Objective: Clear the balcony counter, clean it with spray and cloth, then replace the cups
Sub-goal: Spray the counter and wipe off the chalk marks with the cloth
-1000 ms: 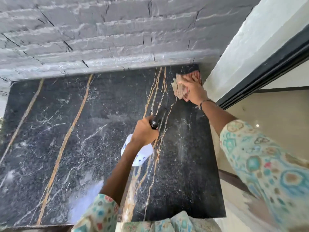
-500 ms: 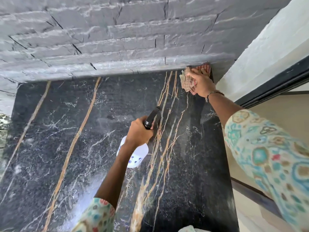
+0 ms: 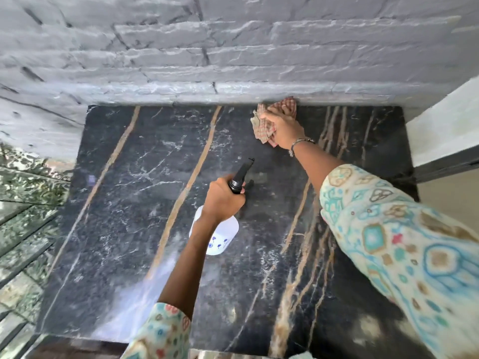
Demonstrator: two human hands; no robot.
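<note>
The black marble counter [image 3: 145, 208] with tan and white veins fills the middle of the head view. My right hand [image 3: 283, 128] presses a crumpled checked cloth [image 3: 261, 125] onto the counter's back edge, against the stone wall. My left hand [image 3: 224, 198] grips the neck of a white spray bottle [image 3: 220, 237] with a black nozzle, held over the counter's centre and pointing away from me. No cups are in view.
A grey rough stone wall [image 3: 207, 53] runs along the back of the counter. A white wall and dark door frame [image 3: 445, 161] stand to the right. Glass with reflected foliage [image 3: 23, 203] borders the left side. A pale wet sheen lies on the near-left counter.
My right hand has slid the cloth leftwards along the back edge, away from the right corner. The view has shifted so the whole counter shows. The left hand still holds the bottle mid-counter.
</note>
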